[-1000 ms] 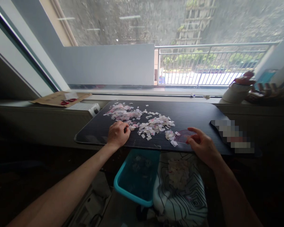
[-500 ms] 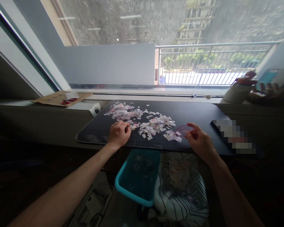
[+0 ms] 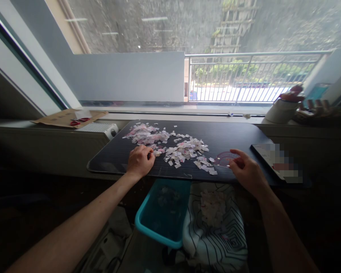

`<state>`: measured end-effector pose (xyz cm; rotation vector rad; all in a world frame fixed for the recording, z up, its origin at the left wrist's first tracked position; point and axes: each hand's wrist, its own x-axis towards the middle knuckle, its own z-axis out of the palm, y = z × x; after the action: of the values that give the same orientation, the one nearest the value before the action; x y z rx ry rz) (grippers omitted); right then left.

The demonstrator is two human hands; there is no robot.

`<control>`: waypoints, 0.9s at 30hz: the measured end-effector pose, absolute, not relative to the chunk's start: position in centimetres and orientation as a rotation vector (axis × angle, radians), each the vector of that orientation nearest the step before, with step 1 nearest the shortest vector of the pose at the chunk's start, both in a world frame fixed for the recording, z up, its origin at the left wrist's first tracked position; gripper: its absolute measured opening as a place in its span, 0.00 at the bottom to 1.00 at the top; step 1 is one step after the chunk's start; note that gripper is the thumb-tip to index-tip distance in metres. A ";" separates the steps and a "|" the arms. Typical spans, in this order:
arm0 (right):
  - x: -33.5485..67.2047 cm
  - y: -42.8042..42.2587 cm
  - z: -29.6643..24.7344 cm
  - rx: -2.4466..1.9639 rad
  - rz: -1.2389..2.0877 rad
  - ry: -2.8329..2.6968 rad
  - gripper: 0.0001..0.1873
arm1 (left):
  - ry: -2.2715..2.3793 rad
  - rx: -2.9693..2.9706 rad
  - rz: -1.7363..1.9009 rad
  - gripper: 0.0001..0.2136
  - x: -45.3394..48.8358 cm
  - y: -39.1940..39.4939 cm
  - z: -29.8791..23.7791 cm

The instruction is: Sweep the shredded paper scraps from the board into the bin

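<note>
Between the thumb and fingers of my right hand (image 3: 246, 168) is a clear pinkish protractor (image 3: 222, 159), its curved edge facing away from me. Just left of it lies a small group of paper scraps (image 3: 204, 164) on the dark table (image 3: 227, 134). My left hand (image 3: 140, 160) rests closed at the table's near side, and what it holds, if anything, is hidden; a dark spot shows by its thumb. A larger pile of white paper scraps (image 3: 187, 149) lies between my hands. Another pile of pinkish scraps (image 3: 146, 133) spreads behind my left hand.
Below the table edge are a teal basin (image 3: 159, 238) and a striped cloth-covered container (image 3: 199, 242) with paper pieces inside. A phone (image 3: 265, 159) lies at the right. Red scissors (image 3: 78, 121) rest on brown cardboard (image 3: 55, 118) by the window.
My right hand and the protractor have moved slightly right, away from the small group of scraps. Some of those scraps have shifted. My left hand stays closed in about the same place.
</note>
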<state>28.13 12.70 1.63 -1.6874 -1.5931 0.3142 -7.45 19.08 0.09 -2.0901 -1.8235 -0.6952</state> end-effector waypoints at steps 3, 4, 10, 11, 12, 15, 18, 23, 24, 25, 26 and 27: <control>28.4 12.6 1.7 -1.698 0.329 -1.634 0.23 | -1.828 -2.088 -0.689 0.08 -7.5 19.1 0.1; 28.4 12.7 1.7 -1.714 0.299 -1.626 0.23 | -1.829 -2.087 -0.687 0.08 -7.5 19.1 0.1; 28.0 13.7 1.9 -1.707 0.230 -1.613 0.25 | -1.824 -2.087 -0.685 0.09 -7.4 19.0 0.2; 28.0 13.7 2.0 -1.730 0.202 -1.629 0.25 | -1.824 -2.087 -0.685 0.09 -7.4 19.0 0.2; 28.1 13.8 2.1 -1.759 0.166 -1.638 0.24 | -1.825 -2.087 -0.684 0.09 -7.4 19.0 0.2; 28.2 13.7 2.4 -1.783 0.113 -1.611 0.24 | -1.827 -2.085 -0.681 0.09 -7.4 19.1 0.1; 27.5 14.0 2.5 -1.708 0.165 -1.605 0.24 | -1.827 -2.083 -0.682 0.09 -7.4 19.1 0.1; 26.5 14.3 2.6 -1.697 0.209 -1.697 0.24 | -1.821 -2.088 -0.692 0.09 -7.3 19.0 0.2; 26.6 14.1 2.6 -1.710 0.193 -1.685 0.24 | -1.821 -2.089 -0.693 0.09 -7.4 19.0 0.2; 26.9 13.9 2.5 -1.717 0.179 -1.664 0.24 | -1.821 -2.090 -0.694 0.09 -7.4 19.0 0.2; 27.3 13.6 2.5 -1.717 0.175 -1.645 0.24 | -1.822 -2.090 -0.694 0.08 -7.4 19.0 0.1; 27.7 13.4 2.4 -1.717 0.183 -1.639 0.23 | -1.823 -2.089 -0.693 0.08 -7.4 19.0 0.1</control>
<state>27.75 13.37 2.44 -1.7173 -1.6395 0.1828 -7.40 18.99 0.12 -2.0888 -1.8232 -0.6931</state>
